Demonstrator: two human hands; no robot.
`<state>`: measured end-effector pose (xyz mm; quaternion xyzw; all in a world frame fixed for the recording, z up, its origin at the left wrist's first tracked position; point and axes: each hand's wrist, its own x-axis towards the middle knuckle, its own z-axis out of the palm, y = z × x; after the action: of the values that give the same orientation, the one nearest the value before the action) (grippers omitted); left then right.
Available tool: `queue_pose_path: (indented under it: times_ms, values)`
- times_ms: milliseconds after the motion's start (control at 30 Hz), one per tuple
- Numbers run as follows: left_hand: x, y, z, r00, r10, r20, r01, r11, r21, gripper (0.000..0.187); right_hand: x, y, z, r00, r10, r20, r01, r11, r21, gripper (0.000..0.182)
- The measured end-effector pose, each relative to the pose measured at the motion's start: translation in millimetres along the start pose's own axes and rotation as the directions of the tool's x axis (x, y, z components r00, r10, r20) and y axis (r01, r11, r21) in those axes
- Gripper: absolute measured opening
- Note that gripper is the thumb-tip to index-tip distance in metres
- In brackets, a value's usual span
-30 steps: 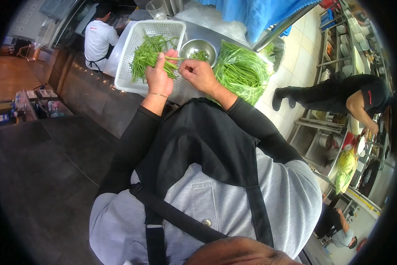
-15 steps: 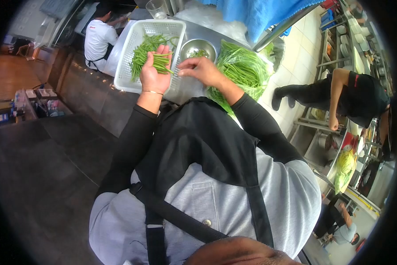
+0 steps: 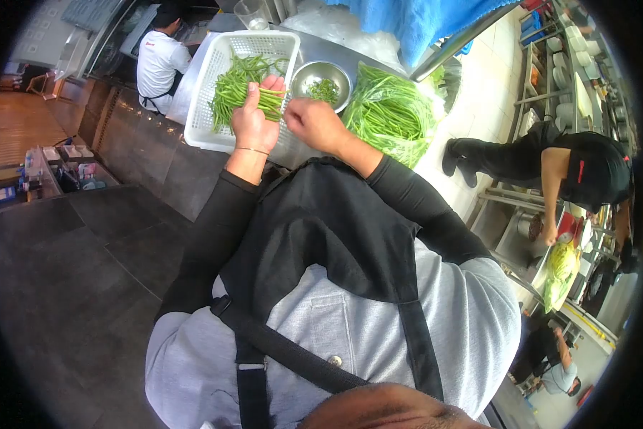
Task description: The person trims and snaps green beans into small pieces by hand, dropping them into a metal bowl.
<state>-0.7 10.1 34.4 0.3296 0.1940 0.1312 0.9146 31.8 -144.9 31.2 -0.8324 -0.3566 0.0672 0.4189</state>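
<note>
My left hand (image 3: pixel 255 123) is turned palm up over the near edge of a white plastic basket (image 3: pixel 200 118), its fingers curled around a bunch of green beans (image 3: pixel 271 104). More green beans (image 3: pixel 239 82) lie in the basket behind it. Close to the bean tips, my right hand (image 3: pixel 314 125) is closed with its fingers bent inward; what they pinch, if anything, is hidden. Just beyond it stands a steel bowl (image 3: pixel 341 74) with small green bean pieces (image 3: pixel 324 90) in the bottom. To its right lies a clear plastic bag full of green beans (image 3: pixel 393 114).
A blue cloth (image 3: pixel 421 25) hangs at the back right beside a metal post. Clear plastic wrap (image 3: pixel 335 30) and a clear container (image 3: pixel 251 13) sit at the rear. A person in white (image 3: pixel 158 64) is at the left, another in black (image 3: pixel 586 168) at the right.
My right hand has closed from a looser, spread pose and shifted slightly left and down, uncovering the bowl's contents. My left hand still holds the beans.
</note>
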Motion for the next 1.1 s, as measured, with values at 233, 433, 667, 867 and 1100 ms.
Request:
queue_pose_path:
  times_ms: [233, 433, 667, 867, 1100]
  values:
    - [4, -6, -2, 0.999, 0.041, -0.032, -0.042, 0.999, -0.022, 0.031, 5, 45, -13, 0.979, 0.018, -0.202, -0.122, 0.849, -0.513, 0.018]
    - [7, -4, 0, 0.995, 0.078, -0.059, -0.077, 0.997, 0.018, 0.037, 2, 10, -26, 0.979, 0.201, -0.016, -0.188, 0.938, 0.29, 0.03]
    - [3, -4, 3, 0.999, 0.037, -0.003, -0.037, 0.999, 0.031, 0.034, 6, 25, 4, 0.984, 0.167, -0.053, -0.117, 0.852, 0.51, 0.026]
    - [-2, -19, 5, 0.997, 0.081, -0.015, -0.079, 0.99, 0.114, 0.03, 6, 5, -7, 0.995, 0.064, -0.076, -0.059, 0.996, 0.063, 0.016]
    - [4, -18, -1, 0.999, 0.003, -0.034, -0.001, 0.998, 0.067, 0.038, 4, 18, -16, 0.994, -0.089, -0.068, 0.044, 0.867, -0.496, 0.018]
